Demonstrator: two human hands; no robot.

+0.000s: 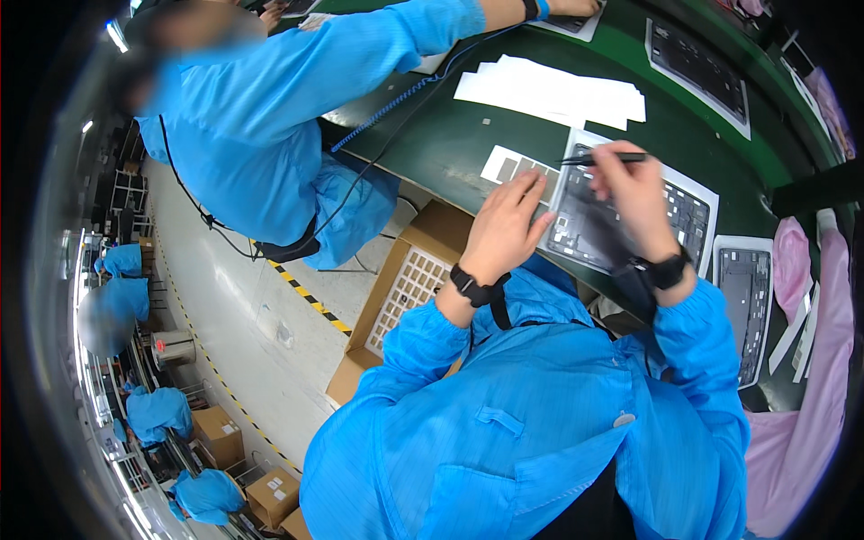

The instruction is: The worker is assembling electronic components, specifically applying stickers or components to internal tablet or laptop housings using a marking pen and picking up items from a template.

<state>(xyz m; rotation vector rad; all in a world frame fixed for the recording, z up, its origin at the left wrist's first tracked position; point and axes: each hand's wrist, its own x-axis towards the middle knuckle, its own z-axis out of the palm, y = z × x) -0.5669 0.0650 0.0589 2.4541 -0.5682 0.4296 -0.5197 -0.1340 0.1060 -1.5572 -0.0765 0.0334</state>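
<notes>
My right hand (637, 200) grips dark tweezers (578, 161), their tips pointing left above the edge of a small white card. That card (496, 165) bears grey rectangular pieces and lies on the green table. Over its near edge rests my left hand (504, 227), fingers stretched out and holding nothing. Beside the card, partly under my right forearm, sits a black panel (576, 236) with many small cutouts and white bits, on a white backing. My right hand hides its middle.
White paper sheets (549, 90) lie further back on the table. More black panels sit at the far right (698, 72) and near right (743, 306). Below the table edge stands a cardboard box (358, 346). A co-worker in blue (261, 171) works at the left, beside a coiled blue cord (382, 112).
</notes>
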